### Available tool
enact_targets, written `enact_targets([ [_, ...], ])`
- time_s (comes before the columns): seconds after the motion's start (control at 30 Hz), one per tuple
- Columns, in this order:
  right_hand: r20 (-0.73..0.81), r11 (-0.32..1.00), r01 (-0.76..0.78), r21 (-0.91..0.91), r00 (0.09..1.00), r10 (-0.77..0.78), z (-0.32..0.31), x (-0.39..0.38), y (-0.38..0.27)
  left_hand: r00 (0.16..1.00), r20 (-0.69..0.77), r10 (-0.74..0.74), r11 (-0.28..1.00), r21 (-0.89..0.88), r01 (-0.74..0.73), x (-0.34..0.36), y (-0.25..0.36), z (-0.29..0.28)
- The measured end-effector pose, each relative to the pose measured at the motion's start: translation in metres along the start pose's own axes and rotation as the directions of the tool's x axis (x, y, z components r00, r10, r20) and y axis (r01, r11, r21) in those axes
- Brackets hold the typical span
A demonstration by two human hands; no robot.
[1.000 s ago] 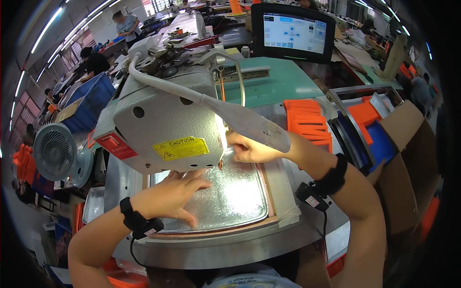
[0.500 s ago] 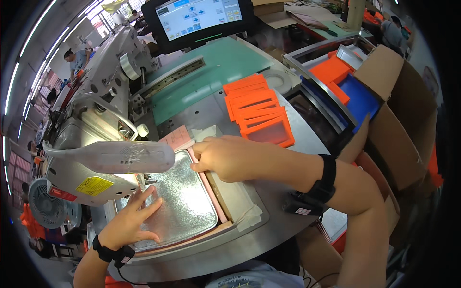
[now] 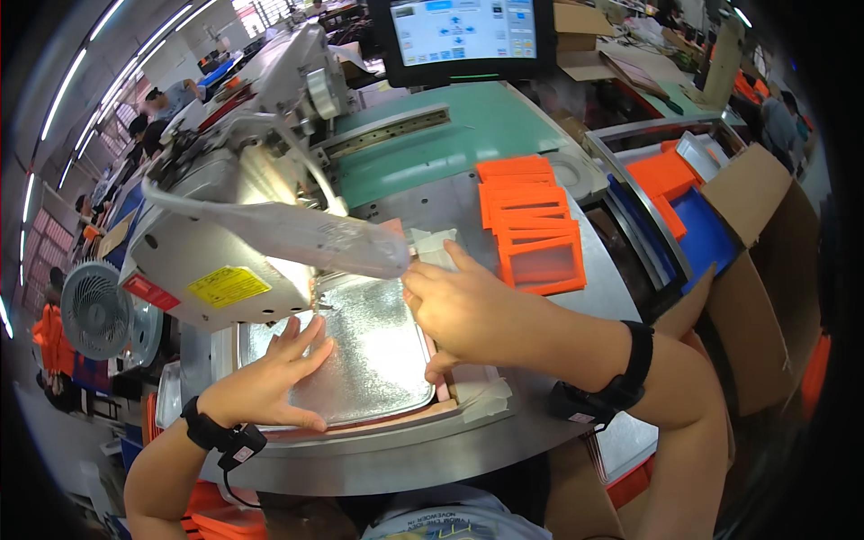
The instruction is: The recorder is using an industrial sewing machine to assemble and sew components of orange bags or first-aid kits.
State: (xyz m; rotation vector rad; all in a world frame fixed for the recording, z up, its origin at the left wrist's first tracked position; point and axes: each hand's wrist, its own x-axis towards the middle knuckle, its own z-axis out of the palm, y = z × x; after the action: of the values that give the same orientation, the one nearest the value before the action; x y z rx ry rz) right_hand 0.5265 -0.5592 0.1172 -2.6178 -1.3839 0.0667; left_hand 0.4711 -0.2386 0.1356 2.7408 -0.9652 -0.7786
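Observation:
A shiny silver sheet with rounded corners [image 3: 364, 369] lies in a pink-edged frame [image 3: 443, 392] under the grey sewing machine head [image 3: 216, 259], near its needle area. My left hand [image 3: 274, 378] rests on the sheet's left half, fingers spread. My right hand [image 3: 450, 319] is at the sheet's right edge, thumb and little finger apart, middle fingers bent over the edge, holding nothing that I can see. A translucent white lamp arm [image 3: 306, 238] partly hides the area above the sheet. Orange mesh-windowed pieces [image 3: 535, 257] lie stacked on the metal plate to the right.
A screen [image 3: 463, 36] stands behind a green board [image 3: 459, 144]. To the right are a metal-framed tray [image 3: 605, 135] with blue and orange pieces and an open cardboard box [image 3: 751, 333]. A fan [image 3: 94, 306] is at the left. Several co-workers [image 3: 166, 103] are in the background.
The view has swung right, then slightly back. My left hand stays on the sheet. My right hand has shifted from beside the needle area to farther down the sheet's right edge, its fingers spreading.

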Motion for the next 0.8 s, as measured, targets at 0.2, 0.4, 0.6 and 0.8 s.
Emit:
enact_targets([
  [0.2,0.072,0.978,-0.080,-0.195,0.993,0.095,-0.009,-0.003,-0.020,0.999,-0.041,-0.008,1.000,-0.015,0.007,0.004,0.003,0.009],
  [0.4,0.154,0.965,-0.103,-0.241,0.978,0.143,-0.015,0.005,-0.030,0.998,-0.051,0.032,0.991,-0.128,-0.039,0.002,0.000,0.014],
  [0.6,0.131,0.950,-0.069,-0.306,0.985,0.114,-0.018,0.005,-0.031,0.995,-0.064,0.075,0.995,-0.067,-0.079,0.002,0.003,0.013],
  [0.8,0.126,0.961,-0.060,-0.269,0.987,0.097,-0.013,0.003,-0.030,0.983,-0.179,0.049,0.997,-0.046,-0.058,0.002,0.006,0.026],
])
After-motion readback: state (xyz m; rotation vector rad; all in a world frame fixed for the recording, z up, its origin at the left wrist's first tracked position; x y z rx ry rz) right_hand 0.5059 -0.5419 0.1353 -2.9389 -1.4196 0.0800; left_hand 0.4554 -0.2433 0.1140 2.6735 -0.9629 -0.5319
